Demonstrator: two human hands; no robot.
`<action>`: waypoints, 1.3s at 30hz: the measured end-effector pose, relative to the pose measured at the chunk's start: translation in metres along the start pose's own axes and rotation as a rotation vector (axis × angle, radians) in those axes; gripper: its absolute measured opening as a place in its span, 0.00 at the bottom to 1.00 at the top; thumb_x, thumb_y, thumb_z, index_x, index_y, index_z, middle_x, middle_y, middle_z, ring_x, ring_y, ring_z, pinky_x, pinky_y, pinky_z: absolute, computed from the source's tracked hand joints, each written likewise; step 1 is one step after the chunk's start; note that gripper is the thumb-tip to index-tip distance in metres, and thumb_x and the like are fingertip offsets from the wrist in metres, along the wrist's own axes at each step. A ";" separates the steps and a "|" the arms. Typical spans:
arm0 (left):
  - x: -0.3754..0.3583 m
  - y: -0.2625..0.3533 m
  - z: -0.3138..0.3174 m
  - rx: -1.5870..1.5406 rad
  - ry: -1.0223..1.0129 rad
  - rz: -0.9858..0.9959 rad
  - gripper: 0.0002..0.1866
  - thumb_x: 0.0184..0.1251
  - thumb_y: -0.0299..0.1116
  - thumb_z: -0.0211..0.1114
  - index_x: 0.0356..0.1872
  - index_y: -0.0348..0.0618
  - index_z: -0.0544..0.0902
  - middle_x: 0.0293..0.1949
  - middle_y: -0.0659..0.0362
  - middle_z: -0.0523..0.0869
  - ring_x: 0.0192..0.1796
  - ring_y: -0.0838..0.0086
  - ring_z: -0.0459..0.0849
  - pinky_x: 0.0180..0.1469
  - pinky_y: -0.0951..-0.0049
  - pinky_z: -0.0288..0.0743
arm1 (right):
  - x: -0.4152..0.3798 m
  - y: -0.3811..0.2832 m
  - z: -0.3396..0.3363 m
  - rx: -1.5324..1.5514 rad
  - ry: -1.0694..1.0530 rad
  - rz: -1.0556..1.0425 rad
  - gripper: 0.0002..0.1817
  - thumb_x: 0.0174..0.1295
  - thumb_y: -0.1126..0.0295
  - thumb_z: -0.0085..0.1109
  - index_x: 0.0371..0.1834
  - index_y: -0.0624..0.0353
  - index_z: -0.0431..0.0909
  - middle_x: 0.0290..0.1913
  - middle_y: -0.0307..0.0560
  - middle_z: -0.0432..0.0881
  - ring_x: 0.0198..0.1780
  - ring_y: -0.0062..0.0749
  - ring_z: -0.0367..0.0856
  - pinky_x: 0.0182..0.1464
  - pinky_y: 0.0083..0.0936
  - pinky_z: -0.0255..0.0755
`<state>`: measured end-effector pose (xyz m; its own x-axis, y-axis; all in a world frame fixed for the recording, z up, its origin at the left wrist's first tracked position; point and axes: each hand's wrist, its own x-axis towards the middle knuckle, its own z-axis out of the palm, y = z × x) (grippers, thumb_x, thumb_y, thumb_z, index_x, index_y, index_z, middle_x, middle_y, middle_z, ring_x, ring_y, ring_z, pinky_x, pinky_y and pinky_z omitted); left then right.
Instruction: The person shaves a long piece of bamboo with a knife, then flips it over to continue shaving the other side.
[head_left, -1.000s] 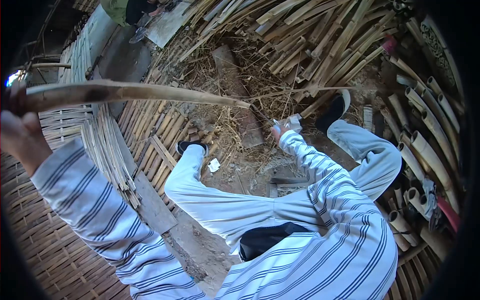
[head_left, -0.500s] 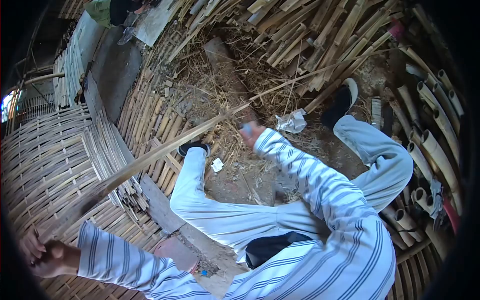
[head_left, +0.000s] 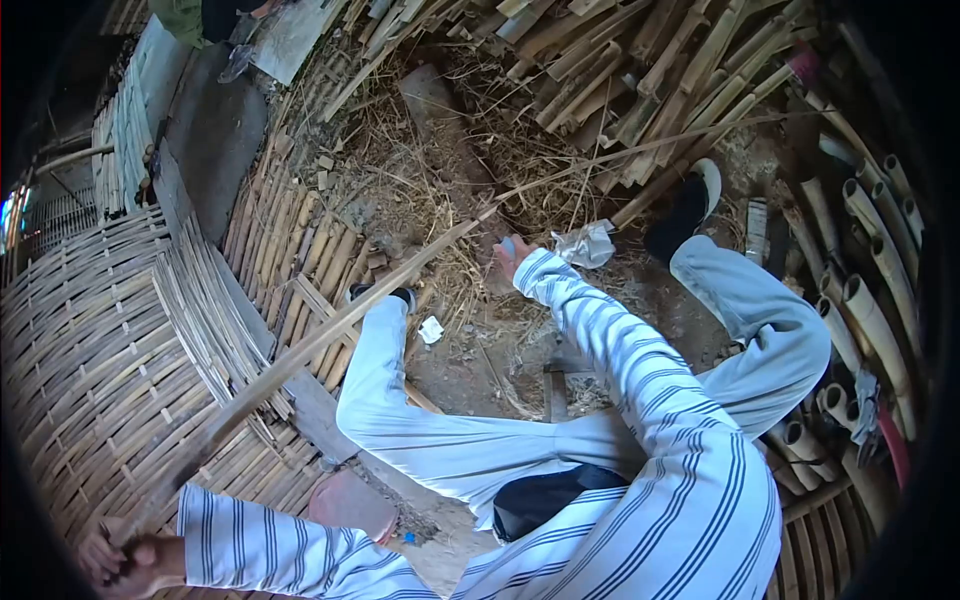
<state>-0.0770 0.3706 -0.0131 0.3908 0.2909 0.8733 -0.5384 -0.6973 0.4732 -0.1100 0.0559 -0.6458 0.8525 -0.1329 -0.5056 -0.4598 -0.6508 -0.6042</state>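
A long thin bamboo strip runs slantwise from the lower left to the upper right. My left hand is closed on its thick end at the lower left. Near the middle of the view my right hand is closed, with something small and bluish in it that I cannot make out. It is just below the strip, over a brown wooden block lying among shavings. A crumpled white wrapper lies right beside it.
Split bamboo pieces are heaped at the top right, and bamboo tubes at the right. Woven bamboo matting covers the left. A co-worker's green garment shows at the top left.
My left hand has moved slightly right and down with the strip's end. My right hand has shifted a little to the right. The view has shifted slightly.
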 end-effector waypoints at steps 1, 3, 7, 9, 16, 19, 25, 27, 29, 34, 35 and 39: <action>-0.002 0.001 0.001 0.013 0.033 -0.028 0.15 0.65 0.35 0.45 0.18 0.48 0.61 0.17 0.65 0.56 0.17 0.80 0.53 0.24 0.81 0.53 | 0.006 0.003 -0.008 -0.011 -0.022 -0.046 0.28 0.63 0.42 0.43 0.53 0.53 0.70 0.27 0.62 0.81 0.30 0.62 0.80 0.32 0.49 0.74; -0.011 0.002 0.010 -0.071 0.018 -0.078 0.13 0.65 0.34 0.45 0.19 0.48 0.61 0.17 0.66 0.55 0.17 0.81 0.53 0.26 0.82 0.54 | 0.010 0.004 -0.014 -0.005 -0.064 -0.126 0.29 0.63 0.40 0.41 0.52 0.54 0.70 0.28 0.63 0.81 0.30 0.62 0.81 0.33 0.48 0.75; 0.009 -0.027 -0.038 -0.070 -0.338 0.172 0.22 0.62 0.47 0.51 0.46 0.52 0.50 0.46 0.62 0.50 0.45 0.80 0.52 0.46 0.76 0.58 | -0.035 -0.040 -0.050 0.160 -0.151 -0.131 0.25 0.65 0.44 0.44 0.47 0.57 0.69 0.21 0.60 0.78 0.25 0.57 0.81 0.27 0.46 0.73; 0.002 -0.021 -0.036 0.499 -0.353 0.591 0.50 0.59 0.62 0.59 0.74 0.54 0.41 0.74 0.58 0.46 0.72 0.79 0.50 0.63 0.69 0.60 | -0.065 -0.068 -0.080 0.226 -0.182 -0.362 0.22 0.66 0.48 0.47 0.45 0.59 0.67 0.18 0.54 0.77 0.20 0.51 0.80 0.24 0.41 0.74; 0.037 -0.029 -0.061 0.026 -0.254 0.450 0.21 0.70 0.53 0.51 0.57 0.53 0.68 0.30 0.72 0.68 0.29 0.85 0.66 0.28 0.84 0.61 | 0.035 0.045 0.028 0.111 -0.063 0.222 0.30 0.62 0.41 0.44 0.51 0.59 0.72 0.43 0.64 0.80 0.46 0.61 0.78 0.49 0.45 0.73; -0.019 0.022 0.033 -0.887 -0.412 -0.231 0.14 0.72 0.47 0.51 0.26 0.58 0.71 0.17 0.77 0.60 0.19 0.89 0.59 0.23 0.85 0.55 | 0.015 0.022 -0.005 0.022 -0.173 0.230 0.33 0.60 0.38 0.42 0.55 0.55 0.70 0.50 0.68 0.77 0.52 0.62 0.76 0.55 0.46 0.69; -0.012 0.016 0.035 -1.052 -0.481 -0.242 0.13 0.72 0.44 0.52 0.26 0.55 0.73 0.18 0.75 0.63 0.20 0.88 0.61 0.21 0.84 0.56 | 0.003 0.016 0.007 -0.048 -0.119 0.184 0.30 0.61 0.38 0.41 0.52 0.51 0.70 0.34 0.66 0.81 0.40 0.65 0.80 0.45 0.54 0.73; -0.019 0.019 0.036 -1.051 -0.444 -0.289 0.14 0.72 0.44 0.52 0.26 0.53 0.74 0.19 0.75 0.64 0.20 0.88 0.62 0.21 0.84 0.57 | 0.033 0.057 0.030 -0.066 -0.078 0.207 0.34 0.61 0.36 0.39 0.56 0.53 0.69 0.39 0.67 0.80 0.43 0.65 0.79 0.48 0.53 0.72; -0.013 0.014 0.031 -0.890 -0.391 -0.239 0.13 0.70 0.43 0.55 0.26 0.52 0.74 0.17 0.74 0.66 0.19 0.87 0.64 0.19 0.84 0.56 | 0.032 0.062 0.022 -0.093 -0.087 0.221 0.40 0.61 0.33 0.33 0.63 0.55 0.64 0.48 0.69 0.77 0.50 0.64 0.76 0.56 0.48 0.68; -0.006 -0.020 -0.016 -0.320 -0.173 -0.155 0.17 0.70 0.43 0.48 0.22 0.46 0.64 0.19 0.66 0.59 0.21 0.79 0.60 0.25 0.80 0.58 | -0.012 0.096 0.023 -0.301 0.002 -0.030 0.38 0.62 0.37 0.39 0.64 0.57 0.63 0.50 0.74 0.75 0.53 0.64 0.74 0.57 0.47 0.66; -0.004 -0.028 -0.022 -0.202 -0.143 -0.145 0.18 0.70 0.43 0.46 0.21 0.45 0.62 0.19 0.64 0.58 0.21 0.78 0.59 0.26 0.79 0.59 | -0.021 0.108 0.024 -0.200 -0.055 0.095 0.37 0.62 0.38 0.40 0.63 0.57 0.63 0.46 0.73 0.76 0.49 0.65 0.75 0.53 0.48 0.69; -0.020 -0.041 -0.038 0.803 -0.222 0.576 0.20 0.71 0.44 0.42 0.24 0.37 0.66 0.22 0.58 0.66 0.25 0.72 0.69 0.30 0.74 0.67 | -0.023 0.124 -0.005 -0.118 -0.116 0.201 0.36 0.61 0.39 0.43 0.61 0.58 0.65 0.34 0.70 0.80 0.37 0.66 0.79 0.39 0.52 0.73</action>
<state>-0.0912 0.4182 -0.0459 0.4039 -0.3004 0.8641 -0.0599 -0.9512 -0.3027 -0.1854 -0.0254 -0.7058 0.7094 -0.1866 -0.6796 -0.5795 -0.7033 -0.4117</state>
